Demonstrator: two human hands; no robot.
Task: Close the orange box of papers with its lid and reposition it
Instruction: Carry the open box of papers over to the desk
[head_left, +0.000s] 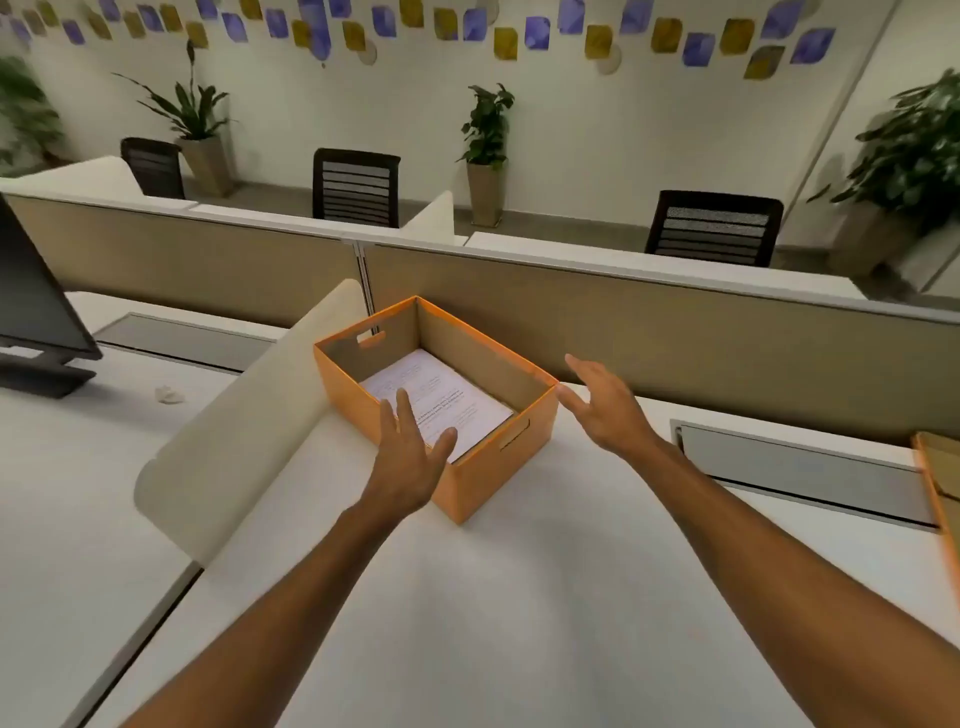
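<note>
Box (470, 467), orange and lidless, sits on the counter (519, 597) with its long axis running from near left to far right; the left hand (410, 457) overlaps its near corner and the right hand (605, 408) hovers beside its right corner, both empty with fingers (405, 408) spread. What looks like the lid (940, 483) lies at the right edge, nearer the right hand. Print on the papers (441, 400) is too small to read.

We reach both bare arms forward, left hand (408, 457) and right hand (605, 402) open, fingers spread, holding nothing.

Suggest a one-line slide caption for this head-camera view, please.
Open left hand and right hand flank the lidless orange box of papers on a white desk.
</note>
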